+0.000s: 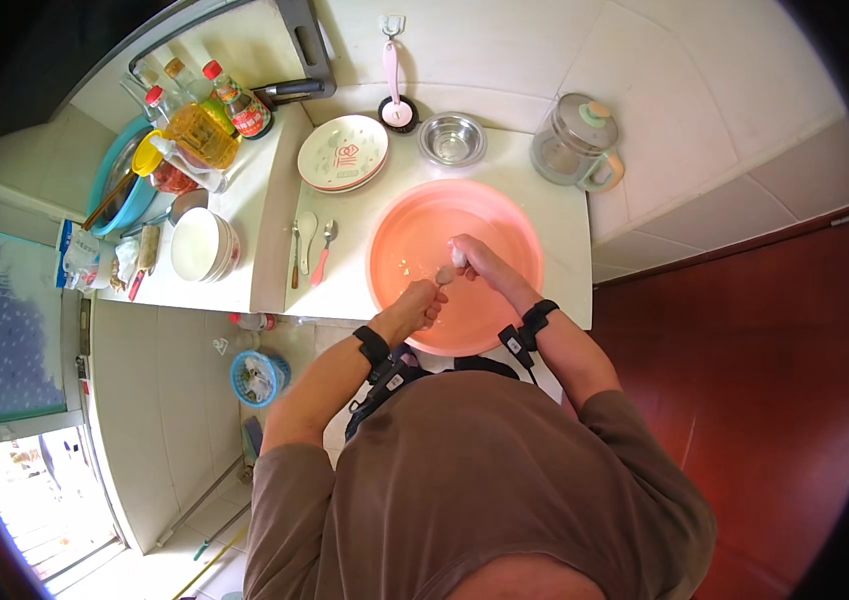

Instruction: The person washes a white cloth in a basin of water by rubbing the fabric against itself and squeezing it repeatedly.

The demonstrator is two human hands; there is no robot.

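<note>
A wide pink plastic basin (pixel 402 214) with water in it stands on the white counter in front of me. Over the basin, my left hand (pixel 418 306) grips what looks like a spoon (pixel 444 275), its rounded end pointing up and away from me. My right hand (pixel 480 261) is closed around a small white cloth or sponge (pixel 459 256), just beside the spoon's end. Left of the basin lie a pink-handled spoon (pixel 320 266), a white soup spoon (pixel 307 232) and a thin utensil with a brown handle (pixel 294 277).
Behind the basin are stacked plates (pixel 342 154), a steel bowl (pixel 453 140) and a glass kettle (pixel 570 142). A pink-handled brush (pixel 392 67) hangs on the wall. At left are stacked white bowls (pixel 197 244) and several bottles (pixel 203 142). A blue bin (pixel 255 379) stands below.
</note>
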